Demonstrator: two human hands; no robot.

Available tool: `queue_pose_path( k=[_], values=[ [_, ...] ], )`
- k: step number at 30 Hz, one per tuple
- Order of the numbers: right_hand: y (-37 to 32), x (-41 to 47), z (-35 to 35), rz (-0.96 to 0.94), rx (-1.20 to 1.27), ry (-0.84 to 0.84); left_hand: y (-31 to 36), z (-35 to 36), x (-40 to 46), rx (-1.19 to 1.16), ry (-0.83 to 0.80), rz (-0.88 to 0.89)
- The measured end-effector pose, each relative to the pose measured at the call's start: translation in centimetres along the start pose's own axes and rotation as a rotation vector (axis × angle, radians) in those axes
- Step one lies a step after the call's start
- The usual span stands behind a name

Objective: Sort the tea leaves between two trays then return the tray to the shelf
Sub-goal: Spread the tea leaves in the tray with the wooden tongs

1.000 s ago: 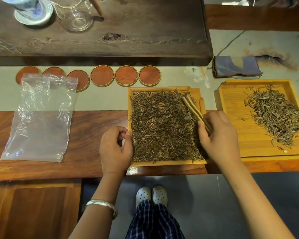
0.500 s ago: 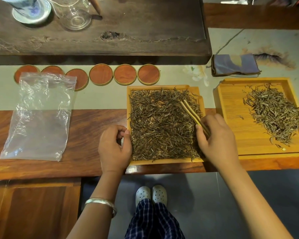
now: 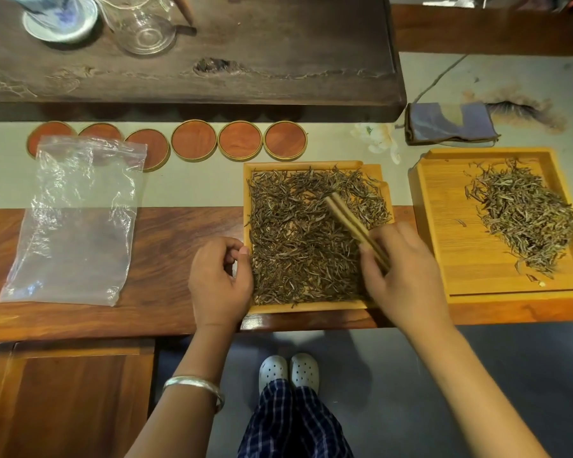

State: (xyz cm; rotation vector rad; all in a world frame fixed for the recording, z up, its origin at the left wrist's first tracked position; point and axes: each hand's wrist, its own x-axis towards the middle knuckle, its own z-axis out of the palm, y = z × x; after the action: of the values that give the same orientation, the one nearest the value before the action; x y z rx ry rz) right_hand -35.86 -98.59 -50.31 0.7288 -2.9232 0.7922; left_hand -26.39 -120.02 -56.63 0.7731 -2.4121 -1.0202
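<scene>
A bamboo tray in front of me is covered edge to edge with dark tea leaves. To its right a larger bamboo tray carries a smaller heap of tea leaves on its right half. My right hand is shut on wooden tweezers, whose tips point up-left over the middle of the first tray. At that tray's left edge my left hand rests loosely curled, fingertips touching the rim, and whether it grips the rim I cannot tell.
A clear plastic bag lies flat on the left. Several round wooden coasters line the back. A folded blue cloth sits behind the right tray. The dark tea board holds a cup and a glass pitcher.
My right hand has slid the tweezers left, from the tray's right edge toward its middle. My left hand stays at the tray's left edge.
</scene>
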Motion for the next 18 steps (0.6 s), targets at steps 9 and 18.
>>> queue_pose_path(
  k=[9, 18],
  values=[
    [-2.8, -0.3, 2.4, -0.029, -0.014, -0.050, 0.0, 0.0, 0.0, -0.002, -0.004, 0.000],
    [-3.3, 0.6, 2.8, -0.016, -0.021, -0.067, 0.1, -0.1, 0.0, -0.008, -0.008, 0.005]
  ],
)
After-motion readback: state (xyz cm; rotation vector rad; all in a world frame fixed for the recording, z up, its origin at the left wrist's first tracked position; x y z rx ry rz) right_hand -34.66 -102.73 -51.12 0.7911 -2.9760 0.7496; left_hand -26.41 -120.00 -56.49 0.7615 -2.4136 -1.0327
